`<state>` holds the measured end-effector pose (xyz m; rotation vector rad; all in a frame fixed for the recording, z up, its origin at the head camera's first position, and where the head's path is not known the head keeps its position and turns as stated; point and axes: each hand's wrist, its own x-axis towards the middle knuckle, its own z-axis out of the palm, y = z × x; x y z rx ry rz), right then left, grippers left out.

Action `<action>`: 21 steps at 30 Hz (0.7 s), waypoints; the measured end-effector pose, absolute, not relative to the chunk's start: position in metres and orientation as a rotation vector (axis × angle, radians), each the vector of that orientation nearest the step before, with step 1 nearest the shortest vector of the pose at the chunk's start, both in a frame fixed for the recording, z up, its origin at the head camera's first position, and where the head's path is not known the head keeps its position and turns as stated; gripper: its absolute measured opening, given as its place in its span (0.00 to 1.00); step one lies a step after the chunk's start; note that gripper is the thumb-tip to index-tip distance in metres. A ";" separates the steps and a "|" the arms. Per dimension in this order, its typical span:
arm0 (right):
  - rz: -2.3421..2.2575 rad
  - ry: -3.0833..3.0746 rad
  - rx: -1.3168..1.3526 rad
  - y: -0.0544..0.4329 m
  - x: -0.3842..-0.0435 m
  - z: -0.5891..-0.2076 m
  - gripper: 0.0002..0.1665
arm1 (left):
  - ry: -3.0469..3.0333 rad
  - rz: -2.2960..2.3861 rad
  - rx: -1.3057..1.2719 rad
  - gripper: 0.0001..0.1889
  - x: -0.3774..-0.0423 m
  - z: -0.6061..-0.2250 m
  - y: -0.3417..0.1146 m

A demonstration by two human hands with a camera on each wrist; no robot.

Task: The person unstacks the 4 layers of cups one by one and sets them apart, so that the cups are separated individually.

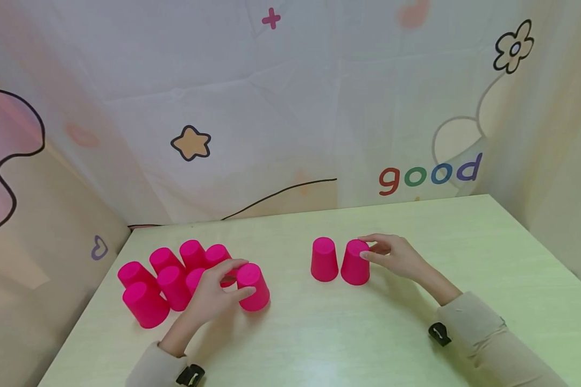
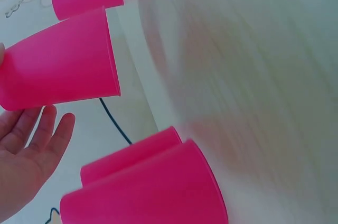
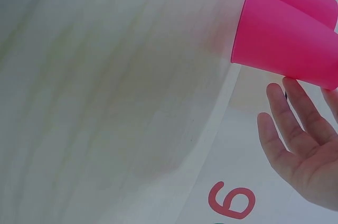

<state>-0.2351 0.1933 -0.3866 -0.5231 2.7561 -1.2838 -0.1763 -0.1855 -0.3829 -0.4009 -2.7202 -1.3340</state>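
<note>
In the head view my left hand (image 1: 215, 293) holds a pink upside-down cup (image 1: 254, 288) near its top, thumb on the near side and fingers behind. My right hand (image 1: 396, 255) pinches another pink cup (image 1: 355, 266) by its upper part; that cup is also upside down. Just left of it, a similar cup (image 1: 324, 260) stands apart with a narrow gap. The left wrist view shows the left-hand cup (image 2: 63, 63) with some fingers spread beneath its side. In the right wrist view, the lower fingers stretch out below the right-hand cup (image 3: 285, 39).
Several more upside-down pink cups (image 1: 147, 306) are grouped at the table's left, partly hidden behind my left hand. The pale wooden table (image 1: 314, 338) meets a printed cloth (image 1: 271, 134) at its back edge. Black clips (image 1: 439, 334) show at the sleeves.
</note>
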 end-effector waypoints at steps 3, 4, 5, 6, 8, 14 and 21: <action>-1.285 2.760 -0.536 0.194 -0.235 -0.387 0.27 | -2.698 -1.336 -0.417 0.29 -0.172 -0.382 -0.192; -1.286 2.758 -0.536 0.194 -0.235 -0.388 0.27 | -2.690 -1.339 -0.426 0.29 -0.170 -0.382 -0.194; -1.287 2.756 -0.535 0.194 -0.236 -0.388 0.27 | -2.684 -1.342 -0.431 0.29 -0.169 -0.381 -0.196; -1.287 2.753 -0.533 0.194 -0.236 -0.389 0.27 | -2.679 -1.346 -0.432 0.28 -0.167 -0.381 -0.198; -1.283 2.750 -0.533 0.194 -0.236 -0.390 0.27 | -2.676 -1.349 -0.431 0.28 -0.165 -0.380 -0.202; -1.282 2.747 -0.521 0.194 -0.237 -0.390 0.27 | -2.666 -1.363 -0.396 0.28 -0.157 -0.379 -0.213; -1.288 2.747 -0.521 0.194 -0.236 -0.389 0.27 | -2.647 -1.394 -0.355 0.29 -0.149 -0.380 -0.225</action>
